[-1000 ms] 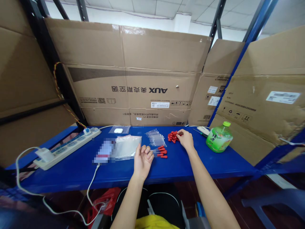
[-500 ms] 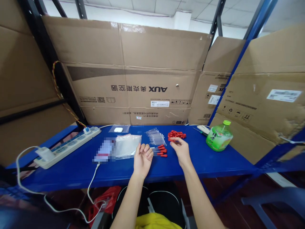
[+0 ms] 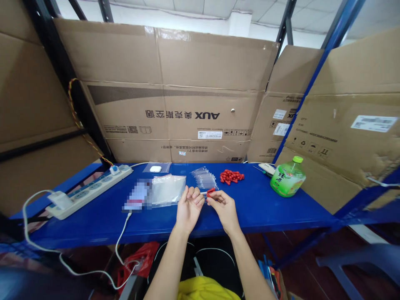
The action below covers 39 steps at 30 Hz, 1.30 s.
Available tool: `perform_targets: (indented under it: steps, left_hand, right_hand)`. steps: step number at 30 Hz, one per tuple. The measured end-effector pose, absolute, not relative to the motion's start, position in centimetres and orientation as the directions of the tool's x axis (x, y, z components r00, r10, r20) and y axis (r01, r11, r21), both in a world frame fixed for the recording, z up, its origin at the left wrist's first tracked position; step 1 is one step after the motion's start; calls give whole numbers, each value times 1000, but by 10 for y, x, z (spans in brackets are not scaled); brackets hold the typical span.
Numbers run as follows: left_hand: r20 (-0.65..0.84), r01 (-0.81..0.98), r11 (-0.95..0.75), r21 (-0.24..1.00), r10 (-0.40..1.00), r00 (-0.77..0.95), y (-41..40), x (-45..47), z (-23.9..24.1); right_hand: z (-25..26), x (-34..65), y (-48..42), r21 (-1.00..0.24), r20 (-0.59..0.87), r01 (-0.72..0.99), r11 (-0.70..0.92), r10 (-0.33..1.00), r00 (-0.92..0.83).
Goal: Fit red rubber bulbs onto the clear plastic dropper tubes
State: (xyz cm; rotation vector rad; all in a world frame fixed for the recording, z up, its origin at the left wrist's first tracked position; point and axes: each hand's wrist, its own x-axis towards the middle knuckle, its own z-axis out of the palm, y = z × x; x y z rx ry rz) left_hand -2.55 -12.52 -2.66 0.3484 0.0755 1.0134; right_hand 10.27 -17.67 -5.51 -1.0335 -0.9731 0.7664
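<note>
My left hand (image 3: 189, 209), palm turned up, has its fingers curled around a clear dropper tube (image 3: 203, 193) that pokes out towards my right hand. My right hand (image 3: 224, 208) pinches at a red rubber bulb (image 3: 211, 191) on the tube's end, its fingertips close to the left ones. Several red-tipped droppers near here are mostly hidden by my hands. Just beyond lie a row of clear tubes (image 3: 205, 178) and a heap of loose red bulbs (image 3: 231, 176).
Clear plastic bags (image 3: 168, 190) lie left of my hands, beside a blurred phone (image 3: 137, 195) on a white cable. A power strip (image 3: 90, 192) runs along the left side. A green bottle (image 3: 287, 177) stands at right. Cardboard walls (image 3: 212, 62) enclose the blue table (image 3: 268, 212).
My right hand has moved from the heap of red bulbs down and left to my left hand. The left hand has barely shifted and stays curled.
</note>
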Motion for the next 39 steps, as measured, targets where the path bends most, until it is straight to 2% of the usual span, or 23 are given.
perform_targets:
  steps: [10,17,29,39]
  left_hand:
    - [100,-777,488,397,819,565,-126,-26,-28]
    - [143,-769,419,483,828,542,-125,-26,-29]
    - [118,-733,421,534,822,557,-126,-29,-22]
    - [120,-673,406,618,798,591,-119,-34,-23]
  right_hand:
    - [-57,103,-177,-942,302,-10,336,860,410]
    - [-57,104,-179,-948,299,20,319,862,409]
    - [-55,101,-182,-946,311,39,322,866,390]
    - [-59,102,-180,-897,438,231,376,828,350]
